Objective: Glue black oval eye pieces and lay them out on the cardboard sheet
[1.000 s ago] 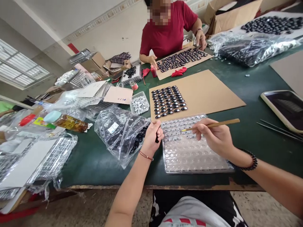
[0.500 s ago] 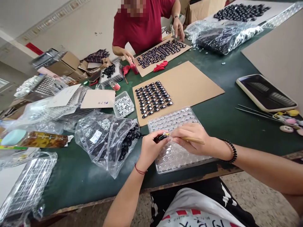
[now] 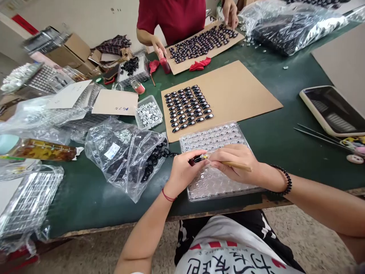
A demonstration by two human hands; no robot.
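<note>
1. Our left hand (image 3: 184, 174) is nearly closed, thumb and fingers pinched on a small, glossy black, elongated piece (image 3: 196, 159), partly hidden by the fingers.
2. Our right hand (image 3: 235, 156) is curled closed around a slim, light-brown wooden stick (image 3: 241, 166); its yellowish tip is at the black piece's right end.
3. We hold both hands close together over a clear plastic tray with round dimples (image 3: 221, 188); we cannot tell whether their fingertips touch each other.
4. Just beyond the tray, we see neat rows of glossy black pieces with pale, shiny centres (image 3: 188, 107) on a flat, tan cardboard sheet (image 3: 242, 89).
5. Left of our left hand, a crumpled, clear plastic bag (image 3: 114, 167) lies with loose black pieces (image 3: 154, 158) at its mouth.
</note>
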